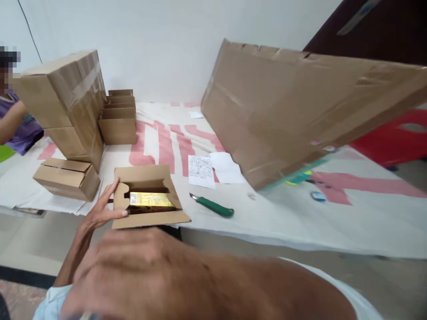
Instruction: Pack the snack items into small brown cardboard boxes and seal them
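An open cardboard box point(153, 218) sits at the table's front edge with its flaps up. Inside it lies a yellow printed packet point(152, 200). My left hand point(105, 208) grips the box's left end, its thumb over the near corner and its fingers along the side. Close to the camera, my right hand point(133, 271) is a large blur in front of the box; its fingers are smeared and partly out of frame, so I cannot make out what they hold. A green-handled cutter knife point(215, 206) with a short blade lies right of the box.
A closed small carton point(66, 180) and tall taped cartons point(78, 98) stand left, beside several open boxes point(118, 129). Printed paper point(202, 171) lies mid-table. A large tilted cardboard carton point(293, 106) stands at right, near a tape roll point(318, 196). Another person point(20, 120) is at far left.
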Available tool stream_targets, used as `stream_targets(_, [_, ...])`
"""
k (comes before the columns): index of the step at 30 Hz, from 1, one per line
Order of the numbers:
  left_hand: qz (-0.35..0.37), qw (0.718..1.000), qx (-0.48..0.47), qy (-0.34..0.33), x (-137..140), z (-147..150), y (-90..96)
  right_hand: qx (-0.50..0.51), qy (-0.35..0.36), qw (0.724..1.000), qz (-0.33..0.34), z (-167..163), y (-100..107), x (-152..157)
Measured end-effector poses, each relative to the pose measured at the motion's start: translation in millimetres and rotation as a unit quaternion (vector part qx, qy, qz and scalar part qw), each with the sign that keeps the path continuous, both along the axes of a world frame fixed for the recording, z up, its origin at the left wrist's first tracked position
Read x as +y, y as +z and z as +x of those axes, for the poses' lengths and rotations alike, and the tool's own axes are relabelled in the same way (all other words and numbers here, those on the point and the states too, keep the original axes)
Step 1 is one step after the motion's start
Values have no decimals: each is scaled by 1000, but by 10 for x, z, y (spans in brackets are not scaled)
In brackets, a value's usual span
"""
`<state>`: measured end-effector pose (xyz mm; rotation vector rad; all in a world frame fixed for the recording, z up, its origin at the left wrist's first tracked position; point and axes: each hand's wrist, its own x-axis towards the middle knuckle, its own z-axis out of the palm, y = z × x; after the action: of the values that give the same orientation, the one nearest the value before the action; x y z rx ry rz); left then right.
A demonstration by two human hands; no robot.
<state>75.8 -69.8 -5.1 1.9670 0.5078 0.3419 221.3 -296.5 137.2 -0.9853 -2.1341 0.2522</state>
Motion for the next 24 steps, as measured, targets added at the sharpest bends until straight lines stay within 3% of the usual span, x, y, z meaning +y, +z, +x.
stream_targets(3, [2,1000,-8,-6,0,5,-29,-79,-135,985,-71,305,-259,301])
stream_targets(5, [4,1000,-10,-4,-14,9,-43,-201,-253,931,-167,545,-489,433])
stream_targets(8, [7,1000,-9,9,-36,12,-49,-340,-345,835,-263,847,-705,524])
stream_targets(10, [11,1000,-10,13,-48,12,-53,-367,-354,815,-275,942,-742,534])
stream_targets(13, [20,1000,-14,13,-62,10,-78,-386,-321,821,-270,916,-767,553])
stream_targets(19, [13,998,-50,21,-73,-10,-211,-421,-302,807,-283,793,-863,670])
stream_targets(21, [7,998,-58,25,-60,-10,-251,-385,-308,825,-277,859,-800,645])
stream_targets(24, [3,997,-64,33,-36,15,-293,-240,-329,873,-269,1057,-603,530])
